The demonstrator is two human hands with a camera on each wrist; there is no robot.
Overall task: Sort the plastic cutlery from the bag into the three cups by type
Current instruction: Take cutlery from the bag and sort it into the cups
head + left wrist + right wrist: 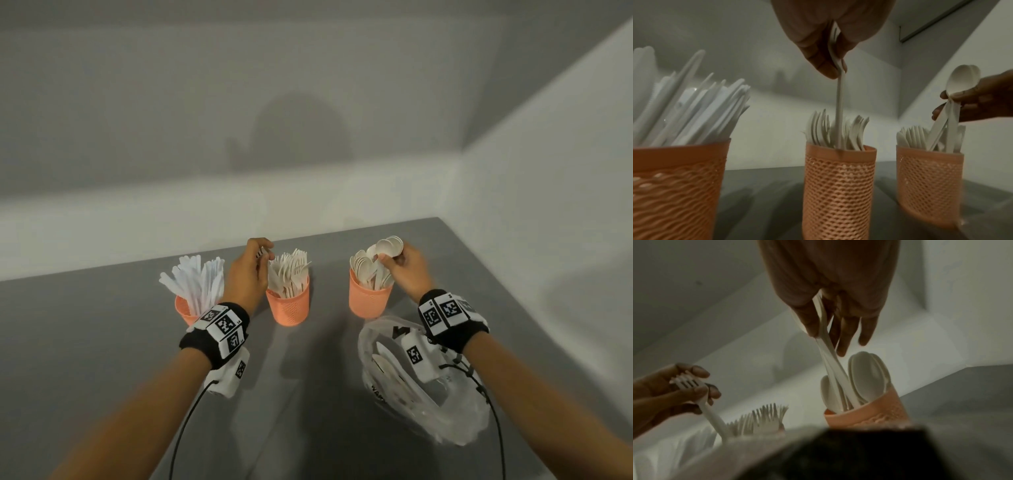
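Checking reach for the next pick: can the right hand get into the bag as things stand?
Probably yes, once freed. The bag lies open on the table right under the right wrist, nothing over its mouth. But the right hand holds spoons above the right cup; it must drop those first.

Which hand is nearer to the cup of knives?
Left. The left hand holds a fork over the middle cup, right beside the cup of knives. The right hand holds spoons at the far cup.
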